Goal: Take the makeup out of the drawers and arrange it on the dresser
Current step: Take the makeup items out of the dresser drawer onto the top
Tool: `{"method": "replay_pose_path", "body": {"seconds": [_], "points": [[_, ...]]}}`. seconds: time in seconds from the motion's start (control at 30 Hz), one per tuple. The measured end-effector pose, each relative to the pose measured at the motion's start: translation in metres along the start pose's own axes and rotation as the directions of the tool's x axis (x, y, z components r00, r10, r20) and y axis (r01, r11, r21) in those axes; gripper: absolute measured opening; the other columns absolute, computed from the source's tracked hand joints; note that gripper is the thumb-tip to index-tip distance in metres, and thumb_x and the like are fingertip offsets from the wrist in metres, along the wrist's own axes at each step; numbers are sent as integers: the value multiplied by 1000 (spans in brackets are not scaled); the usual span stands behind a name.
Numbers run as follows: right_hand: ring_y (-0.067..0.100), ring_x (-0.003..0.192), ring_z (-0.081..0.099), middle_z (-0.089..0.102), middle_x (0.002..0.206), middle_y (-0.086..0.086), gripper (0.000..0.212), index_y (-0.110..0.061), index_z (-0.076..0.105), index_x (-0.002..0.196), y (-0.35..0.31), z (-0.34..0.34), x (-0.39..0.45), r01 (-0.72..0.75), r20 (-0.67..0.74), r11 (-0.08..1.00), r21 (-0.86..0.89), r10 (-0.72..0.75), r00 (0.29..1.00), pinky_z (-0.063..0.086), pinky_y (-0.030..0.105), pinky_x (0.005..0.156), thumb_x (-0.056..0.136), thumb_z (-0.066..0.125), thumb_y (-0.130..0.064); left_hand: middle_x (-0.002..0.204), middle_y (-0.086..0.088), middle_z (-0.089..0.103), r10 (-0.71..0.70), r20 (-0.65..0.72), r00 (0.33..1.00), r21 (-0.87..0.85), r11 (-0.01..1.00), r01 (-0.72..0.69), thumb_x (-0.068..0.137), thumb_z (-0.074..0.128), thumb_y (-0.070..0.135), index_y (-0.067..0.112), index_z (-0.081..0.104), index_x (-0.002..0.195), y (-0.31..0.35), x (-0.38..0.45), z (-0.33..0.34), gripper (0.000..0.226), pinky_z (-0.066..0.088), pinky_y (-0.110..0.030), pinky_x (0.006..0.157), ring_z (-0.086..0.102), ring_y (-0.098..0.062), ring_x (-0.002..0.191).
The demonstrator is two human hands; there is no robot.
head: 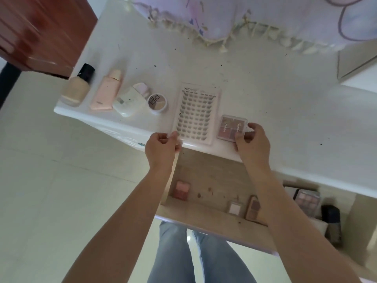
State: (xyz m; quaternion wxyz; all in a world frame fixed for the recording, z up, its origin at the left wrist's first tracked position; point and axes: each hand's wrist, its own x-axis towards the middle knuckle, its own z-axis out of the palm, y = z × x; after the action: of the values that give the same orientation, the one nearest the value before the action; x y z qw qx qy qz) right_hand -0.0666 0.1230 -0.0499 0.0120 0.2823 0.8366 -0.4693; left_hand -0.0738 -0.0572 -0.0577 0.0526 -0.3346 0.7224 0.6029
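While both hands work the front edge of the white dresser (265, 99), it looks like this:
left hand (162, 147): pinching the near corner of the lash tray (196, 115)
right hand (252, 142): fingers curled round the small eyeshadow palette (232, 127), which sits just right of the tray
row on the left: foundation bottle (78, 85), pink tube (107, 90), white compact (130, 101), round pot (157, 103)
open drawer (204, 219): a few palettes lying inside

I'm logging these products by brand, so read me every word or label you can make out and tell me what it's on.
"XOXO", partly blurred: top edge of the lash tray.
"LANEIJA" or similar, uncertain: lid of the small eyeshadow palette; a script word beside it is unreadable.
"pipl" or similar, seen upside down, uncertain: lid of the round compact.
Print on the pink tube and white bottle: too small.
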Motion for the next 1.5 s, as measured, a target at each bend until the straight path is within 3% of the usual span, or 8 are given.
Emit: {"method": "replay_pose_path", "body": {"seconds": [0.23,0.57,0.7,0.83,0.93,1.03,1.2,1.5], "points": [[30,105,53,56,114,18,41,-2,36,130,-11,8,9,16,3,973,-231,-16,1000,34,25,78,92,46,-16,56,6,62,27,41,999,62,998,-29,84,63,24,21,48,72,3,6,-5,19,54,-32,73,61,-7,52],[33,108,51,58,111,18,37,-3,43,127,-5,-16,13,-43,27,924,-381,58,998,37,32,85,92,46,-15,75,-7,66,55,211,976,372,919,-132,87,57,26,8,51,86,17,17,-18,20,51,-39,82,64,-25,76],[25,81,59,57,82,5,34,-9,51,124,5,-39,8,-105,16,976,-190,110,994,46,30,79,90,49,-11,73,-4,60,71,304,950,185,974,-132,87,57,11,16,45,74,37,18,-19,18,53,-38,75,66,-12,62],[-1,44,56,60,81,9,31,-7,55,121,16,-64,4,-150,-52,985,-84,146,988,39,0,45,90,50,-8,79,-8,62,52,503,863,189,968,-168,89,51,1,12,50,93,58,29,-5,12,56,-21,63,63,-5,54],[14,60,60,64,96,16,32,-5,54,121,23,-76,3,-169,-131,981,-93,156,979,48,12,63,91,50,-12,99,-17,62,58,573,818,359,879,-314,91,47,2,9,57,109,70,43,14,22,53,-38,84,61,-22,81],[32,87,62,65,98,17,32,-3,53,121,27,-72,-1,-159,-148,972,-176,134,980,48,36,86,91,47,-11,116,-10,61,195,555,809,542,652,-530,90,48,10,11,59,115,73,45,35,27,41,-29,90,57,-24,102],[19,78,46,61,95,16,29,-4,55,118,30,-53,-3,-98,-123,959,-266,67,990,30,18,69,92,45,-11,126,-11,56,238,485,842,612,595,-521,91,44,9,9,56,118,71,44,51,30,40,-32,92,52,-29,113],[34,84,53,57,105,24,25,2,56,108,29,-49,9,-130,-182,933,-336,71,981,36,30,70,92,43,-11,130,-15,53,254,551,795,689,398,-605,89,42,0,5,55,122,86,51,50,36,34,-29,97,46,-29,121]]}}
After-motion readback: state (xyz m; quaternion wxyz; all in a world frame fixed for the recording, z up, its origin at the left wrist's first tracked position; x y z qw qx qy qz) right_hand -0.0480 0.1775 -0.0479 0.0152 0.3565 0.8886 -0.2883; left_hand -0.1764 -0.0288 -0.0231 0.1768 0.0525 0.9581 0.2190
